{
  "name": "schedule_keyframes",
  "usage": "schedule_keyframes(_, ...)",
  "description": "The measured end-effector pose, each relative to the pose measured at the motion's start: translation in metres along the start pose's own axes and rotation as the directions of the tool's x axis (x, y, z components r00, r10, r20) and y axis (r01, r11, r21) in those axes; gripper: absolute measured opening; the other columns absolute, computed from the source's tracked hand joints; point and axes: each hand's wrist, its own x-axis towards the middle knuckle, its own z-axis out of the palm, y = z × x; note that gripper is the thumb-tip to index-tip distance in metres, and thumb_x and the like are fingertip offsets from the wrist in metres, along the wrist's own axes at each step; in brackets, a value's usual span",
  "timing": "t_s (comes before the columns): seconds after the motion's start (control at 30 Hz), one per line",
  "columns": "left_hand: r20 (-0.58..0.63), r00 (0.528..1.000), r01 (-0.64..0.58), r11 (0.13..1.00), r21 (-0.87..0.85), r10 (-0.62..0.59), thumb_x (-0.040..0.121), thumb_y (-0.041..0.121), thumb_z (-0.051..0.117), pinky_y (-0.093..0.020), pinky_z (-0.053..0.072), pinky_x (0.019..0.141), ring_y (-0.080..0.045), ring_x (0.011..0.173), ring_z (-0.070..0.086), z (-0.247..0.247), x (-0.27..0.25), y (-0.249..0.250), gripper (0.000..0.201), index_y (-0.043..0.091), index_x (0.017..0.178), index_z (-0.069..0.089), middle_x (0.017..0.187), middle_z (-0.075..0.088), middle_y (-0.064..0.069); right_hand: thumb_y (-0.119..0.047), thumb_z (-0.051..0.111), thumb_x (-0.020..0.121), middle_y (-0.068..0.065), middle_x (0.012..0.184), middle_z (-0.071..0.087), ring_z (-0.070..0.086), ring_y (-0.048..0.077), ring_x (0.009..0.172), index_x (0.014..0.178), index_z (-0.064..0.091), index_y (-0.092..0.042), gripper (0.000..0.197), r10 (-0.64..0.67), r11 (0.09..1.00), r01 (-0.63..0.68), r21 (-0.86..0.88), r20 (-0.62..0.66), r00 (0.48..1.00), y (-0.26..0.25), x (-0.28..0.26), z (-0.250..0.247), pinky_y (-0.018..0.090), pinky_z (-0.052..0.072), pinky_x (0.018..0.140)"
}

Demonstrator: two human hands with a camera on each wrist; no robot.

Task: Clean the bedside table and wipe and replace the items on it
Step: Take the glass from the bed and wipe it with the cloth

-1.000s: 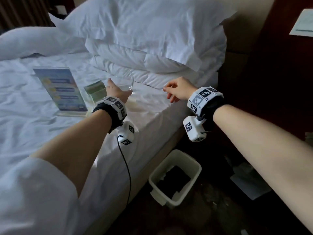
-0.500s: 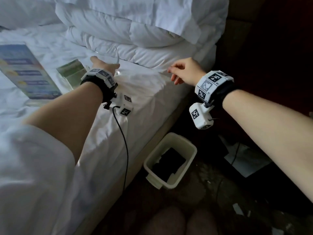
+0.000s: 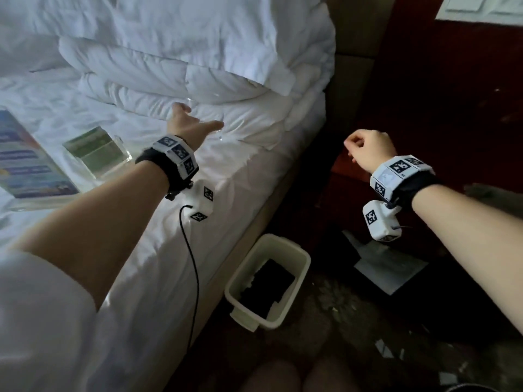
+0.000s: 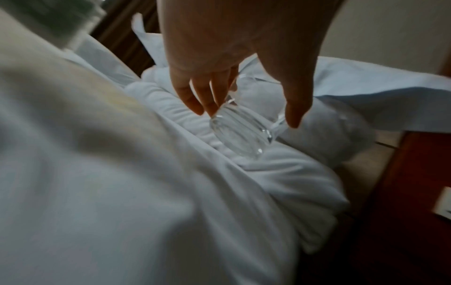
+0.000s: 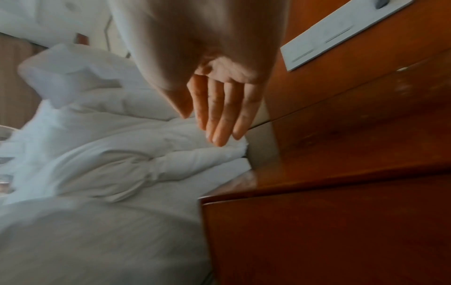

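A clear drinking glass [image 3: 209, 111] [image 4: 240, 131] lies tilted on the white duvet [image 3: 254, 123] just below the pillows. My left hand [image 3: 201, 116] [image 4: 246, 115] hovers over it with the fingers [image 4: 195, 100] straight and brushing its side, and the thumb spread apart from it. My right hand [image 3: 368, 147] [image 5: 202, 123] hangs relaxed and holds nothing, above the near corner of the red-brown bedside table [image 3: 351, 165] [image 5: 341, 154]. On the bed to the left lie a large acrylic sign with a blue card [image 3: 25, 162] and a small acrylic block with a green card [image 3: 96, 149].
A white waste bin [image 3: 240, 284] with a dark liner stands on the floor between bed and table. Paper sheets [image 3: 390, 267] lie on the dark floor under my right wrist. A white panel [image 3: 481, 7] [image 5: 341, 32] sits at the back of the table.
My left hand has brought the glass down against the duvet by the pillows and loosened its fingers round it. My right hand has moved right, from the bed's edge to the bedside table.
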Motion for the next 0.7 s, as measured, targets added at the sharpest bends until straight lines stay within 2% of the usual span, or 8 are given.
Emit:
schedule_keyframes(0.07, 0.09, 0.994, -0.055, 0.998, -0.012, 0.056, 0.063, 0.037, 0.083, -0.029, 0.047, 0.09, -0.017, 0.101, 0.059, 0.021, -0.011, 0.011, 0.077, 0.012, 0.123, 0.041, 0.11, 0.061, -0.004, -0.03, 0.057, 0.089, 0.013, 0.099, 0.07, 0.066, 0.021, 0.093, 0.105, 0.066, -0.016, 0.023, 0.118, 0.981, -0.117, -0.157, -0.001, 0.993, 0.023, -0.004, -0.019, 0.037, 0.051, 0.082)
schedule_keyframes(0.13, 0.162, 0.981, -0.104, 0.994, -0.034, 0.108, 0.062, 0.034, 0.084, -0.029, 0.048, 0.089, -0.017, 0.097, 0.059, 0.044, -0.022, 0.024, 0.07, 0.014, 0.115, 0.042, 0.104, 0.06, -0.003, -0.029, 0.057, 0.091, 0.019, 0.121, 0.06, 0.054, 0.037, 0.114, 0.122, 0.057, -0.009, 0.037, 0.251, 0.916, -0.239, -0.324, -0.002, 0.968, 0.045, -0.014, -0.038, 0.041, 0.046, 0.09)
schedule_keyframes(0.23, 0.274, 0.948, -0.141, 0.985, -0.102, 0.164, 0.06, 0.034, 0.084, -0.037, 0.053, 0.084, -0.021, 0.092, 0.065, 0.081, -0.041, 0.046, 0.066, 0.019, 0.105, 0.038, 0.094, 0.061, 0.0, -0.034, 0.058, 0.09, 0.022, 0.14, 0.04, 0.033, 0.042, 0.13, 0.134, 0.044, -0.004, 0.055, 0.484, 0.776, -0.454, -0.438, -0.047, 0.874, 0.077, -0.036, -0.063, 0.05, 0.035, 0.101)
schedule_keyframes(0.3, 0.319, 0.928, -0.16, 0.979, -0.129, 0.194, 0.055, 0.04, 0.085, -0.041, 0.056, 0.081, -0.022, 0.091, 0.067, 0.103, -0.052, 0.058, 0.071, 0.019, 0.104, 0.04, 0.093, 0.064, 0.0, -0.045, 0.058, 0.088, 0.021, 0.147, 0.03, 0.028, 0.042, 0.135, 0.141, 0.035, -0.005, 0.071, 0.604, 0.71, -0.529, -0.465, 0.015, 0.797, 0.102, -0.051, -0.074, 0.052, 0.031, 0.107)
schedule_keyframes(0.43, 0.375, 0.903, -0.147, 0.971, -0.189, 0.21, 0.042, 0.047, 0.085, -0.041, 0.054, 0.089, -0.022, 0.098, 0.065, 0.146, -0.064, 0.07, 0.081, 0.017, 0.105, 0.045, 0.108, 0.066, -0.007, -0.063, 0.047, 0.086, 0.015, 0.157, 0.015, 0.019, 0.039, 0.142, 0.149, 0.024, -0.017, 0.081, 0.588, 0.722, -0.422, -0.548, 0.164, 0.792, 0.134, -0.076, -0.084, 0.05, 0.024, 0.114)
schedule_keyframes(0.53, 0.427, 0.883, -0.13, 0.976, -0.176, 0.195, 0.036, 0.059, 0.086, -0.039, 0.056, 0.085, -0.022, 0.095, 0.067, 0.171, -0.067, 0.068, 0.091, 0.01, 0.107, 0.055, 0.104, 0.068, -0.006, -0.056, 0.058, 0.084, 0.011, 0.159, 0.001, 0.012, 0.04, 0.143, 0.151, 0.01, -0.025, 0.088, 0.524, 0.753, -0.312, -0.579, 0.242, 0.817, 0.137, -0.086, -0.088, 0.049, 0.023, 0.114)
schedule_keyframes(0.6, 0.477, 0.856, -0.133, 0.976, -0.171, 0.2, 0.032, 0.063, 0.087, -0.043, 0.057, 0.082, -0.025, 0.09, 0.069, 0.193, -0.066, 0.063, 0.098, 0.006, 0.106, 0.058, 0.098, 0.07, -0.008, -0.044, 0.07, 0.079, 0.011, 0.159, -0.008, 0.009, 0.041, 0.144, 0.152, 0.0, -0.026, 0.102, 0.522, 0.73, -0.346, -0.589, 0.155, 0.838, 0.145, -0.095, -0.088, 0.051, 0.025, 0.114)
schedule_keyframes(0.7, 0.532, 0.827, -0.11, 0.98, -0.166, 0.183, 0.029, 0.062, 0.088, -0.046, 0.058, 0.078, -0.023, 0.087, 0.07, 0.218, -0.065, 0.056, 0.098, 0.011, 0.107, 0.059, 0.098, 0.071, -0.007, -0.044, 0.067, 0.081, 0.016, 0.158, 0.003, 0.01, 0.041, 0.143, 0.151, -0.001, -0.021, 0.1, 0.543, 0.659, -0.372, -0.654, 0.072, 0.836, 0.159, -0.1, -0.09, 0.052, 0.016, 0.116)
